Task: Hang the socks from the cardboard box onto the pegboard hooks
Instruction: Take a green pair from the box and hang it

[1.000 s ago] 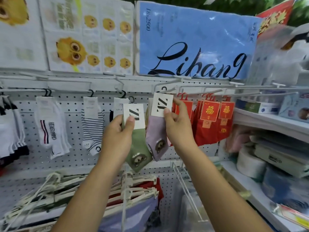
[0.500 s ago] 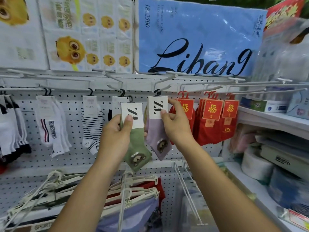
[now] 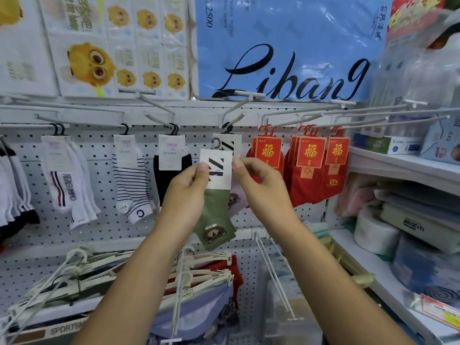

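A green sock [image 3: 216, 220] with a bear face and a white header card hangs between my hands in front of the pegboard [image 3: 104, 235]. My left hand [image 3: 184, 195] pinches the card's left edge. My right hand [image 3: 261, 190] pinches its right edge. The sock's small grey hanger hook [image 3: 216, 142] stands free above the card, below the white peg hook [image 3: 235, 109]. A purple sock [image 3: 239, 200] hangs from that peg directly behind, mostly hidden by the green one. The cardboard box is out of view.
Red socks [image 3: 311, 170] hang just right of my hands, black [image 3: 169, 180], striped [image 3: 132, 185] and white socks [image 3: 67, 185] to the left. Long bare pegs [image 3: 373, 115] jut out at upper right. White hangers [image 3: 124, 275] lie below. Stocked shelves [image 3: 398, 165] fill the right.
My right hand let go of the purple sock, which now hangs on the peg, and moved onto the green sock's card. The green sock shifted right, in front of the purple one.
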